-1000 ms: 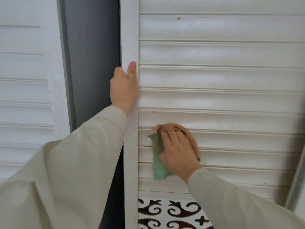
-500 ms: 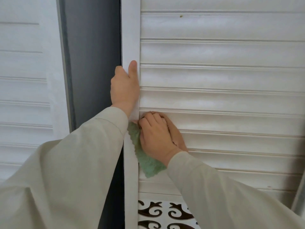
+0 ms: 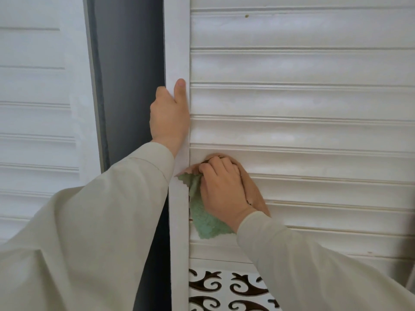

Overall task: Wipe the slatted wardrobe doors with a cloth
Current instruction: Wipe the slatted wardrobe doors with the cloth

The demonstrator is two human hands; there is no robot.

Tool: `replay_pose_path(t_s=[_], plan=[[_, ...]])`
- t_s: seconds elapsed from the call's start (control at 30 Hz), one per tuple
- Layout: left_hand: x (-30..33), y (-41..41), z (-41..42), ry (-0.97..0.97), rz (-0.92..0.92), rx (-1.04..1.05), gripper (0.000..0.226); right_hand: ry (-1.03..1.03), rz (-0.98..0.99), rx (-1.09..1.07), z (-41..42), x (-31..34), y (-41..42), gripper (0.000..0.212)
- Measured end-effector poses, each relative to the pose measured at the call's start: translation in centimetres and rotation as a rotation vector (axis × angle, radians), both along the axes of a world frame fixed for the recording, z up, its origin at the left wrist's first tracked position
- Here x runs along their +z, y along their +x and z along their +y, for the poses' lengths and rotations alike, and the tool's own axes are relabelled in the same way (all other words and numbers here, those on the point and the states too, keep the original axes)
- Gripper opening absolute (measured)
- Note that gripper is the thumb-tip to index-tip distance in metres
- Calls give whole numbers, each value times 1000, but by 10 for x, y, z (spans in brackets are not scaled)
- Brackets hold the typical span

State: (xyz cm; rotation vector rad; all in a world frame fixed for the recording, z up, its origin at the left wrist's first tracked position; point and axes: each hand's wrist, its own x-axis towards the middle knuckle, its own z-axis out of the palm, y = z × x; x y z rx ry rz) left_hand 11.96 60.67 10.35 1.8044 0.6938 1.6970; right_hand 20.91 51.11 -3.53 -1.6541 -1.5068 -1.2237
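Note:
A white slatted wardrobe door (image 3: 303, 104) fills the right side of the view. My left hand (image 3: 169, 115) grips its left frame edge, thumb lying up the front of the frame and fingers wrapped behind it. My right hand (image 3: 221, 189) holds a green and tan cloth (image 3: 202, 218) bunched under curled fingers and presses it on the slats beside the frame. The green part hangs below my hand; the tan part shows behind it.
A second white slatted door (image 3: 38, 122) stands at the left. Between the doors is a dark gap (image 3: 129, 75). Under the slats, the door has a cut-out scroll panel (image 3: 224, 290).
My right hand swept the cloth left along the slats to the frame edge and a little upward, then shifted slightly right. The left hand kept its grip.

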Motion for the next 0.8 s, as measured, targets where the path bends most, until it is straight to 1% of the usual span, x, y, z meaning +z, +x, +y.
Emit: replay_pose_path(t_s=[0.1, 0.17, 0.3, 0.4, 0.47, 0.5, 0.57, 0.6, 0.7, 0.8], plan=[[0, -1, 3, -6, -1, -3, 55, -38, -57, -44, -21, -22, 20, 33], [0, -1, 4, -9, -7, -4, 54, 9, -87, -118, -43, -33, 42, 38], [0, -1, 5, -16, -18, 5, 54, 139, -92, -246, -89, -35, 84, 33], [0, -1, 3, -21, -22, 6, 54, 213, -30, -363, -127, -45, 114, 33], [0, -1, 3, -12, -34, 10, 53, 252, 50, -415, -142, -50, 122, 34], [0, 0, 2, -9, -41, 12, 53, 261, 104, -415, -143, -50, 118, 34], [0, 2, -1, -17, -44, 29, 54, 226, 182, -346, -130, -45, 95, 32], [0, 2, -3, -23, -40, 33, 54, 175, 182, -300, -121, -41, 80, 30], [0, 0, -3, -32, -22, 36, 58, 60, 91, -195, -86, -31, 41, 28], [-1, -5, 1, -24, -9, 40, 57, -2, 87, -146, -74, -26, 36, 33]])
